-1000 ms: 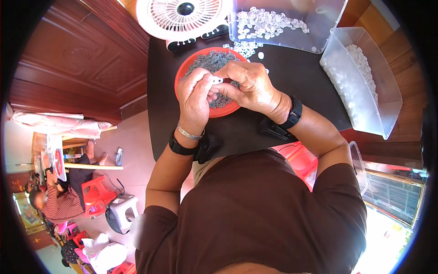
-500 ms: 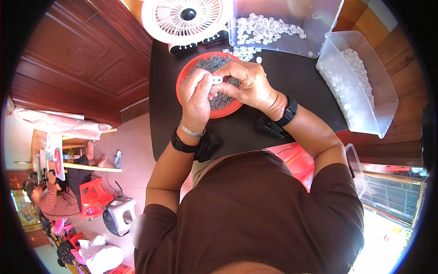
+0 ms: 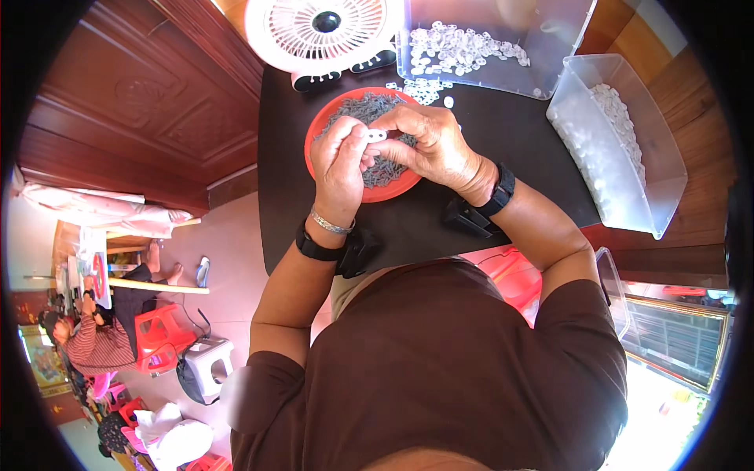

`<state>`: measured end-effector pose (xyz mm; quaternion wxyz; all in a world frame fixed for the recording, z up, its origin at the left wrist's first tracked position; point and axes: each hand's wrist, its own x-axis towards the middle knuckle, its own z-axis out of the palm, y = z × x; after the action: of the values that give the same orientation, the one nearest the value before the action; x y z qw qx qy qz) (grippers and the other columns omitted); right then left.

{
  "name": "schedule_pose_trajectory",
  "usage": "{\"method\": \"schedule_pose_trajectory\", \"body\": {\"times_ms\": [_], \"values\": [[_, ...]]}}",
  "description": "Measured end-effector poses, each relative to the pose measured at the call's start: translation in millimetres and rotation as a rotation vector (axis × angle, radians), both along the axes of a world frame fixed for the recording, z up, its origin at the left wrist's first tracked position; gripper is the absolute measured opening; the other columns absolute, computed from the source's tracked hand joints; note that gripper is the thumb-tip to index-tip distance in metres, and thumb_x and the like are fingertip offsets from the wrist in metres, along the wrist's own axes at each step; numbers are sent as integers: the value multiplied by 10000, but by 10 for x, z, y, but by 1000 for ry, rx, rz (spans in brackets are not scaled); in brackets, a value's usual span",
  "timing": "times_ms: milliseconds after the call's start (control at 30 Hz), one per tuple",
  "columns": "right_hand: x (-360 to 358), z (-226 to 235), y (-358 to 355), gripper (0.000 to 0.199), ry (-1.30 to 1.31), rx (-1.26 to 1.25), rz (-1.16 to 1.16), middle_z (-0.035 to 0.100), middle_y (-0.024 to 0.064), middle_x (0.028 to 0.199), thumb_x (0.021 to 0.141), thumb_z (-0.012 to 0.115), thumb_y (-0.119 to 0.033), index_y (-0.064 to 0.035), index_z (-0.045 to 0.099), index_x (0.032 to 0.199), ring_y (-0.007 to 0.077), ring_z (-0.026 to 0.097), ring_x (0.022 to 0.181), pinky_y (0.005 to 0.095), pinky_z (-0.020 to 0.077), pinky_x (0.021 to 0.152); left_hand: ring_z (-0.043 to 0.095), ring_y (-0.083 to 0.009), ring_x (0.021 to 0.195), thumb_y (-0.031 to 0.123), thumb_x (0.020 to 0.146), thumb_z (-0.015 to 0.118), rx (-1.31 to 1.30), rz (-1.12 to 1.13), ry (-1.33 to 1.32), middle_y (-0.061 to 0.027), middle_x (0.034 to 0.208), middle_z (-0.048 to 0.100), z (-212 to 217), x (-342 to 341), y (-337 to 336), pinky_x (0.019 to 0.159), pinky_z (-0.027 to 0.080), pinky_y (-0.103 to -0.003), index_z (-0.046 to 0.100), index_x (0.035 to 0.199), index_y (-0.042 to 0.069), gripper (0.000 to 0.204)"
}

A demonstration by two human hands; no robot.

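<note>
Between both hands is a small white plastic piece [image 3: 377, 136], oval with dark holes. My left hand [image 3: 342, 161] pinches its left end between thumb and fingers. My right hand [image 3: 428, 145] has thumb and index finger closed at its right end; whether a small part sits between those fingertips is hidden. Both hands are over a red round tray [image 3: 316, 129] full of grey screw-like plugs [image 3: 363, 106]. Behind the tray lies a loose group of white pieces [image 3: 424, 90] like the held one.
A white fan [image 3: 326, 23] stands at the back left of the dark table [image 3: 503, 141]. One clear bin [image 3: 542, 47] with white pieces lies behind; another clear bin [image 3: 667, 173] stands at right. Across the room at left, a person [image 3: 98, 341] sits by red stools.
Almost nothing differs. Both hands keep their pinch on the white piece, with the whole view shifted very slightly.
</note>
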<state>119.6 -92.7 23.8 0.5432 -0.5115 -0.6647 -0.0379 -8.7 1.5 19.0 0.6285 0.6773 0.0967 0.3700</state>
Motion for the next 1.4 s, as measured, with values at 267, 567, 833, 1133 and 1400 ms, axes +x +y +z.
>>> {"method": "schedule_pose_trajectory", "body": {"times_ms": [267,567,833,1133,1400], "values": [[12,-2,-8,187,73,-189,-8,636,87,763,926,546,-177,4,592,935,193,626,670,292,503,613,445,-50,505,161,921,490,-51,3,-16,4,604,498,-61,21,61,464,331,-188,553,745,20,234],[67,-31,7,315,545,-507,221,580,27,697,986,435,-257,-12,560,832,100,555,659,247,472,633,442,-49,500,166,923,484,-103,-50,49,9,605,489,-72,40,91,455,334,-190,547,767,27,219],[85,-56,3,257,228,-380,132,563,28,662,935,542,-264,-29,553,829,96,534,606,247,465,579,458,-73,515,208,938,424,-11,-120,131,-10,607,475,-50,28,144,459,346,-199,519,806,23,245],[59,37,-42,265,-136,-145,-208,638,84,772,744,743,-215,-59,606,908,216,638,658,291,518,628,491,-89,537,180,922,459,-81,-72,163,-28,681,515,-70,41,96,473,370,-200,591,836,-15,251],[12,-24,-49,154,-375,-185,-267,613,86,776,770,644,-163,-59,594,873,292,617,707,373,508,579,462,-63,493,219,905,495,-26,4,165,1,574,504,-149,87,52,458,338,-185,571,772,33,241]]}}
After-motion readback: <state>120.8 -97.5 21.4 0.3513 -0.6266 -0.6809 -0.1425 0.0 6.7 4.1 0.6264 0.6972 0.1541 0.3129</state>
